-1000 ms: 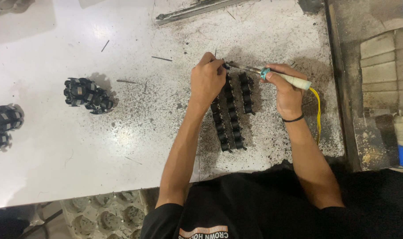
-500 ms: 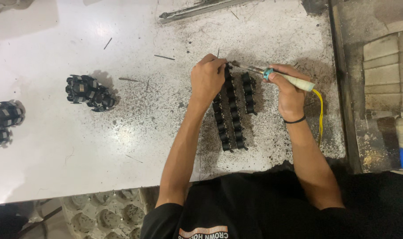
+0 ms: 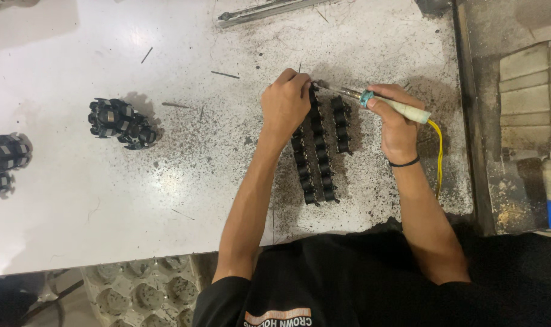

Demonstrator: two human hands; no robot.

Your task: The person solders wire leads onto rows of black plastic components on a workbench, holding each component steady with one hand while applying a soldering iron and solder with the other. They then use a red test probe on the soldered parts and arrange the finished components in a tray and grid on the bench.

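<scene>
A soldering iron (image 3: 384, 103) is grasped in the right hand (image 3: 398, 124), its long axis pointing left at the rows of black parts (image 3: 318, 151), whose far end is pinched by the left hand (image 3: 286, 104) on the surface (image 3: 166, 181).

our left hand (image 3: 286, 104) is curled knuckles-up, arm stretched forward; our right hand (image 3: 395, 118) is closed in a pen-like grip, wrist bent inward.

Black short-sleeved shirt (image 3: 348, 278), bare forearms, black wristband (image 3: 404, 162)
</scene>
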